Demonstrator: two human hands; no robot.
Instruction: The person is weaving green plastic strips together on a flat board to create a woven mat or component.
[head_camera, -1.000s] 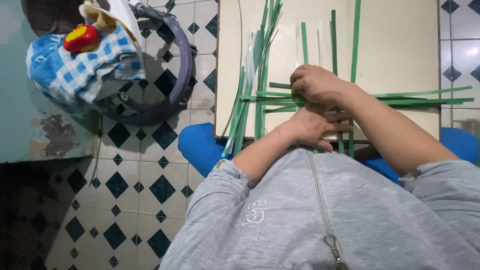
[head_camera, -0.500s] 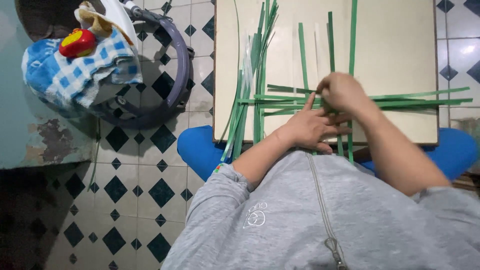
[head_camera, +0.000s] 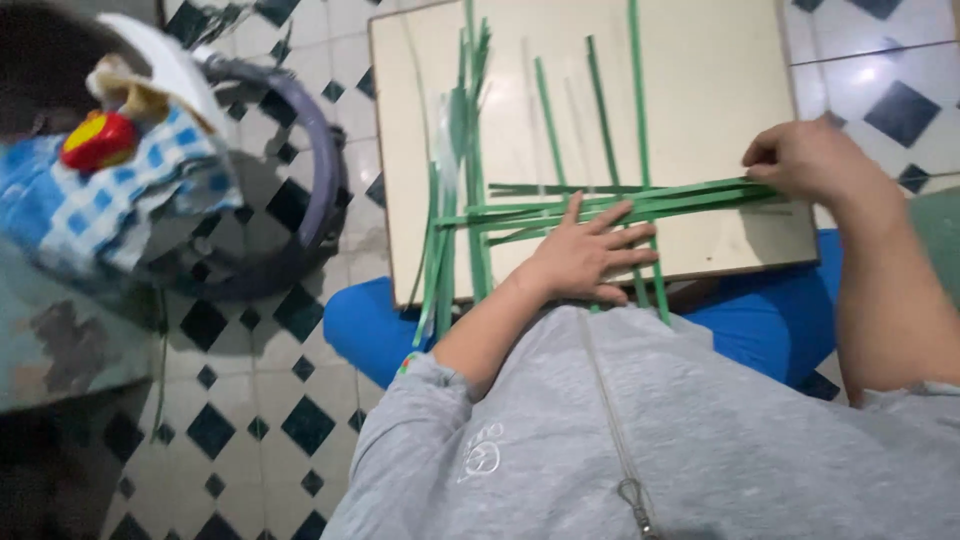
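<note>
Nearest to me: my grey zip top (head_camera: 640, 440) fills the bottom of the view and hides my lap; blue trouser legs (head_camera: 370, 325) show either side under the board.

My left hand (head_camera: 585, 255) lies flat, palm down, fingers spread, pressing on the crossing of the green strips (head_camera: 600, 200) at the near edge of the pale board (head_camera: 720, 80). Not gripping, just pinning.

My right hand (head_camera: 810, 160) is at the board's right edge, fingers pinched on the right ends of the horizontal strips. Fingertips partly tucked under, so I can't tell how many strips it holds.

Strips lie on the board: a flat bundle running left-right, several uprights crossing it, near ends hanging off the near edge. A loose sheaf of more strips (head_camera: 455, 180) lies along the left side, its top cut off by the frame.

Left, on the tiled floor (head_camera: 250, 400): a dark round basin (head_camera: 315, 200) holding a blue-white checked cloth (head_camera: 90, 215), a red and yellow object (head_camera: 95, 140) on top; blurred, can't tell what it is. Basin's far side is out of frame.
</note>
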